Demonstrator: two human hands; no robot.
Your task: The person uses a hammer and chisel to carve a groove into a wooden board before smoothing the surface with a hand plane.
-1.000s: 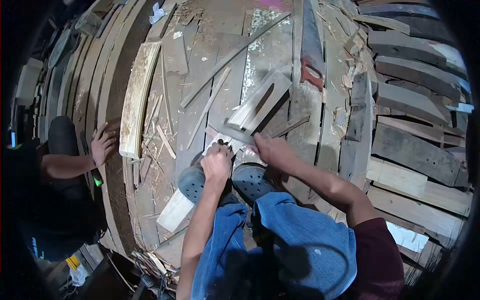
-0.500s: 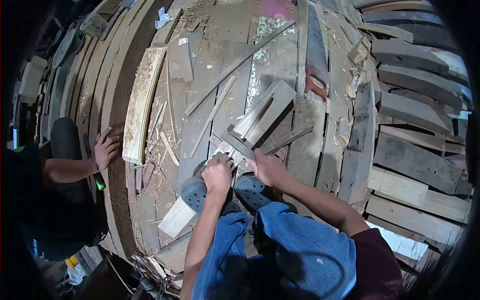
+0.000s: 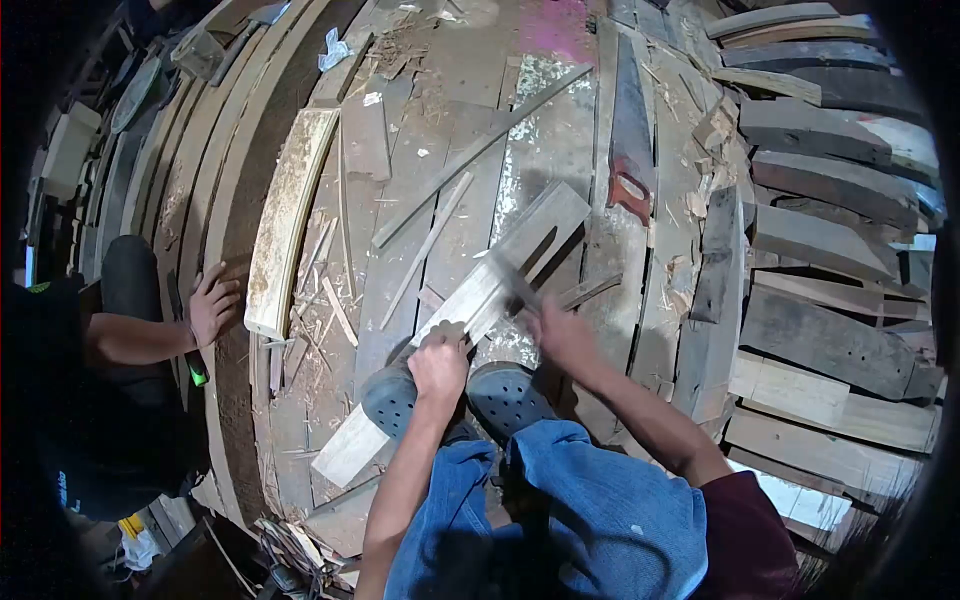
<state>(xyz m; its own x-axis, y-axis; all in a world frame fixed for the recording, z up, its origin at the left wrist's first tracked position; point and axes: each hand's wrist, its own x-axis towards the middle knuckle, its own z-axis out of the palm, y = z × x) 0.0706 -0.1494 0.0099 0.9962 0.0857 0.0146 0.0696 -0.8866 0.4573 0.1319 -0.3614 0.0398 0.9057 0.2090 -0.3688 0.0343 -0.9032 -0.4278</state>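
A pale board [image 3: 562,212] lies diagonally across the floor, passing beneath the feet. My left hand [image 3: 438,368] is closed at the board's middle, just above the left shoe; a small dark object shows at its fingers, too unclear to name. My right hand [image 3: 562,338] is gripped round a grey bar-like tool [image 3: 513,278], smeared by motion, which slants up and left over the board. A dark slot-like mark or shadow shows near the board's upper end.
A red-handled saw [image 3: 630,185] lies at upper right. Thin strips [image 3: 480,155], shavings and a thick pale plank [image 3: 292,220] are on the floor. Stacked timbers [image 3: 820,235] line the right side. At left, another person's hand [image 3: 213,304] rests on a beam.
The tool in my right hand has swung from lying low across the board to a steeper slant, and that hand has shifted right. My left hand stays near the same place.
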